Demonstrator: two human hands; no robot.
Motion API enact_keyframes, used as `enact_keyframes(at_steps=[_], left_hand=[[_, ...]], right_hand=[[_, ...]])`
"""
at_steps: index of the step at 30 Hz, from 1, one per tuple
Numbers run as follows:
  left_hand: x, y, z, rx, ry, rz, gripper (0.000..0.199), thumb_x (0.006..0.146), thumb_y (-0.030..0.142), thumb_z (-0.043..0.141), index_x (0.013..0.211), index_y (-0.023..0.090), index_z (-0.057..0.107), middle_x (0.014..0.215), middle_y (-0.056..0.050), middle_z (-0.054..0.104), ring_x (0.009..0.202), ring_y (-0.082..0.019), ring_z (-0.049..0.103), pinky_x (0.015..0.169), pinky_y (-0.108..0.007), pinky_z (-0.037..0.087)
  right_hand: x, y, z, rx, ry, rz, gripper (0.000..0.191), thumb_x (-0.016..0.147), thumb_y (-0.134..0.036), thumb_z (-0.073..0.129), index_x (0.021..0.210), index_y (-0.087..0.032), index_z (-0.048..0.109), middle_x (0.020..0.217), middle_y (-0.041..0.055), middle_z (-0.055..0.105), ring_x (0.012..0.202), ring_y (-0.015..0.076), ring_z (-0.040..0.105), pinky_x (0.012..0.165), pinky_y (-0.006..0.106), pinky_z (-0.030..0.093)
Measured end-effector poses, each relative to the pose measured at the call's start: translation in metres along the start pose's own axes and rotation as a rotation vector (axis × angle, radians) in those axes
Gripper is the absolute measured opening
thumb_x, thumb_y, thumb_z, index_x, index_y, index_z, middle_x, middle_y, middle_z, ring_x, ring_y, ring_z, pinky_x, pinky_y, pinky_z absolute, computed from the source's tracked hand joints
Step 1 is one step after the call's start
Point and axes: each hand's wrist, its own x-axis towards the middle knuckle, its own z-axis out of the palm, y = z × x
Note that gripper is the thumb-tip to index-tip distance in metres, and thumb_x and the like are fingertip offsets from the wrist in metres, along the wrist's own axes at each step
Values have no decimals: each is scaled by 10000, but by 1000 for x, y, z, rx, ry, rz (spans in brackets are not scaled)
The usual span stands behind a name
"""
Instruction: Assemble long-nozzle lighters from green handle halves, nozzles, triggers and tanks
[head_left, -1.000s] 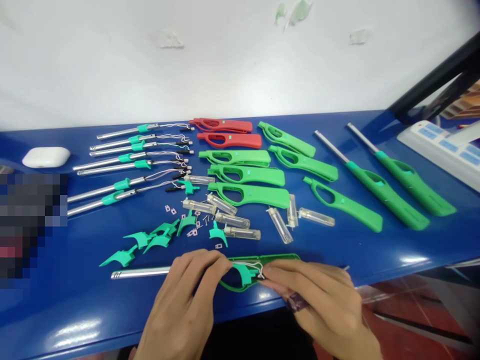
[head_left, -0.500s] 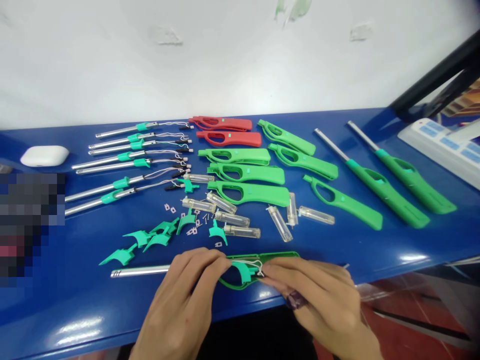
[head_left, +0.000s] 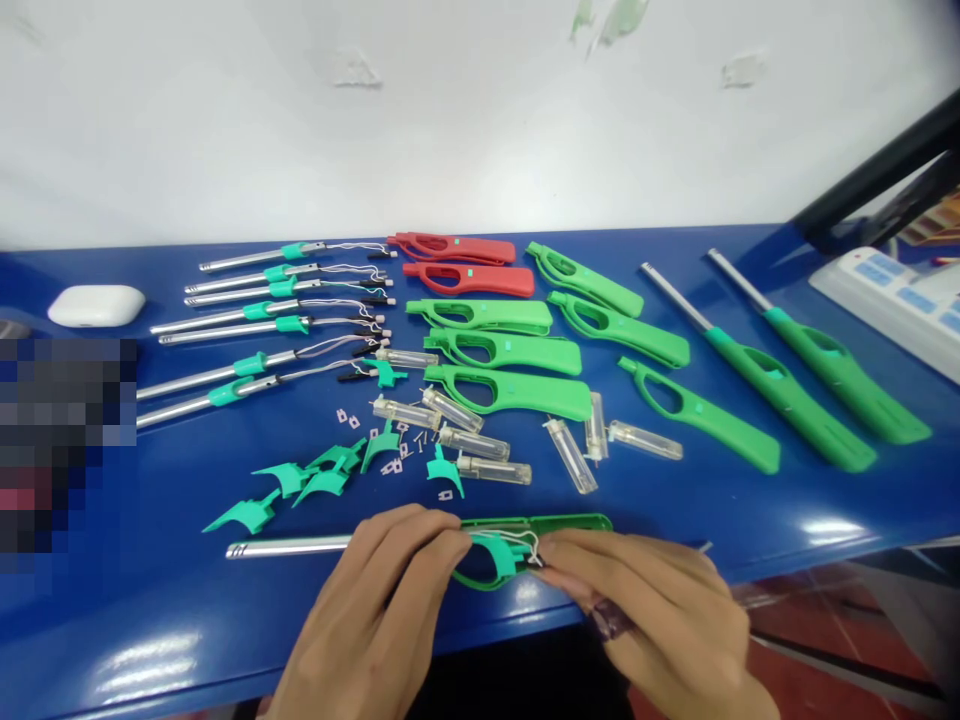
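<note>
A green lighter shell [head_left: 570,522] lies open at the table's front edge, with a teal trigger [head_left: 501,556] and white wires [head_left: 517,535] in it. A metal tube [head_left: 289,546] sticks out to the left. My left hand [head_left: 382,600] is closed on the shell's front end, where the tube meets it. The fingers of my right hand [head_left: 652,600] are pinched at the black wire end [head_left: 534,561], over the shell's handle. Their tips partly hide what they hold. Beyond the hands lie loose teal triggers [head_left: 322,485] and clear fuel tanks [head_left: 495,470].
Metal tubes with wires [head_left: 247,285] lie at the left, beside a white case [head_left: 96,306]. Red shells [head_left: 469,280] and green shells [head_left: 517,390] fill the middle. Two whole green lighters [head_left: 787,400] and a power strip [head_left: 892,300] are at the right. Small clips [head_left: 391,466] lie near the tanks.
The whole scene has shifted slightly right in the view. Both hands keep nearly the same place on the shell, and its contents look much the same.
</note>
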Motion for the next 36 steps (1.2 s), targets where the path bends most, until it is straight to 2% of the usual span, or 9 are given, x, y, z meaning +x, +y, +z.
enact_keyframes(at_steps=[3,7,11,16,27,32,36], left_hand=[[-5,-1,3,0,-11,25,414,1028,4,520,1402,125,650,1360,-99,687,1377,-230,558,1209,-390,461],[-10,-2,7,-42,-45,-9,432,1063,33,460,1460,133,600,1458,-128,604,1448,-262,475,1195,-432,464],[-9,1,7,-32,-53,-19,458,1039,-7,480,1459,135,594,1461,-125,597,1459,-264,466,1208,-442,453],[-1,4,6,35,-1,-17,408,989,-28,599,1364,125,650,1364,-93,667,1409,-233,526,1232,-391,425],[12,7,7,-32,66,-69,445,994,-84,433,1320,160,614,1290,-58,646,1306,-176,576,1194,-332,434],[23,15,2,-53,122,-114,406,986,-111,449,1224,156,639,1184,-54,664,1119,-148,635,1094,-288,485],[27,18,0,-35,128,-143,376,998,-109,479,1191,159,658,1158,-39,675,1088,-123,637,1057,-237,481]], right_hand=[[-1,1,0,-9,-10,3,113,1030,-138,650,1009,-150,760,939,4,827,805,111,803,726,193,636],[-2,1,-1,-8,-17,-10,126,1035,-133,638,1020,-138,763,941,16,827,826,114,804,757,193,632],[-3,2,0,-9,-25,4,141,1031,-122,626,1030,-160,762,951,8,827,814,113,801,737,197,631],[-4,1,0,-10,-31,25,206,1019,-87,596,1046,-193,771,960,2,818,795,98,788,685,191,612],[1,-2,0,19,-17,60,106,995,-125,671,991,-181,760,935,-4,819,767,104,790,669,179,624],[-2,-2,0,-8,-31,71,103,1006,-134,675,1024,-198,753,957,-3,823,795,102,792,699,178,612],[-4,-1,0,-33,-42,61,134,1002,-102,664,1040,-201,747,967,1,821,798,100,785,682,180,589]])
